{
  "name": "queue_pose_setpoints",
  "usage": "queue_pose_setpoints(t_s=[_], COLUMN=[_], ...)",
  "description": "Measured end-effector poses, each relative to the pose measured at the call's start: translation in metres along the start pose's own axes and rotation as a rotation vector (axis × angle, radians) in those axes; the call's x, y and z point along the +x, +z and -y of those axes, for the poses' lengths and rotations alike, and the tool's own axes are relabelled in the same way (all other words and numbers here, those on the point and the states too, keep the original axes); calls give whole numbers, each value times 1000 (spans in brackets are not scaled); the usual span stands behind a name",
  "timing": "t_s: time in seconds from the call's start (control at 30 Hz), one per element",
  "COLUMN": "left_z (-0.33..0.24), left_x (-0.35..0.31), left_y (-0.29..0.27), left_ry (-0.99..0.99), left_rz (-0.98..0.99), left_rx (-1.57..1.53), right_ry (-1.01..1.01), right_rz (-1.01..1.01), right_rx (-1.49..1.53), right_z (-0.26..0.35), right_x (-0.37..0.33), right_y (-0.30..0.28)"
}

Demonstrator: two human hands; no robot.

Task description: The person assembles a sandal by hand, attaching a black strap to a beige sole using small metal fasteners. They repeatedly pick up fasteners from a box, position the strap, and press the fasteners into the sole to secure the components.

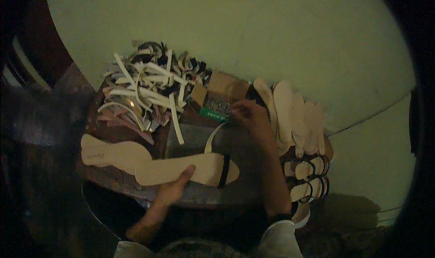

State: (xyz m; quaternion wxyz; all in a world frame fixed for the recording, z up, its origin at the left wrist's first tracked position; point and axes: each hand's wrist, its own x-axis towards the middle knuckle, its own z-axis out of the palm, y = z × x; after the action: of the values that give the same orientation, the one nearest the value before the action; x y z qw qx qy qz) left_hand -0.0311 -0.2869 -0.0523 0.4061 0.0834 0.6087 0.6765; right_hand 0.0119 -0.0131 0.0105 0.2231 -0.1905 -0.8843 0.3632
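Pinning a sandal sole [190, 169] flat, the left hand [172, 190] clamps thumb over its edge.
The right hand [251, 117], fingers curled, dips into the small open box [217, 104] beyond; whether it grips anything cannot be told. Fixing the loose strap [213, 138] likely follows.

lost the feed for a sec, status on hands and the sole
Left hand grips beige sole, thumb on top. Right hand at open small box. Strap pile behind, clear of both.
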Motion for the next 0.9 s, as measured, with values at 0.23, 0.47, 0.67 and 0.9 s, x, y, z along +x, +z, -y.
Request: queue_pose_setpoints(t_s=[0.23,0.47,0.67,0.9], left_z=[-24,-20,-19,-16], left_x=[-10,-10,-10,-11], left_y=[5,4,5,4], left_ry=[-23,80,24,136], left_rz=[-9,0,-3,-19], left_rx=[124,147,153,123], right_ry=[-39,-22,71,3], right_rz=[87,164,239,73], right_rx=[-440,-494,-563,-433], right_z=[-28,-37,-33,-20], right_x=[47,55,56,49], right_y=[34,45,47,44])
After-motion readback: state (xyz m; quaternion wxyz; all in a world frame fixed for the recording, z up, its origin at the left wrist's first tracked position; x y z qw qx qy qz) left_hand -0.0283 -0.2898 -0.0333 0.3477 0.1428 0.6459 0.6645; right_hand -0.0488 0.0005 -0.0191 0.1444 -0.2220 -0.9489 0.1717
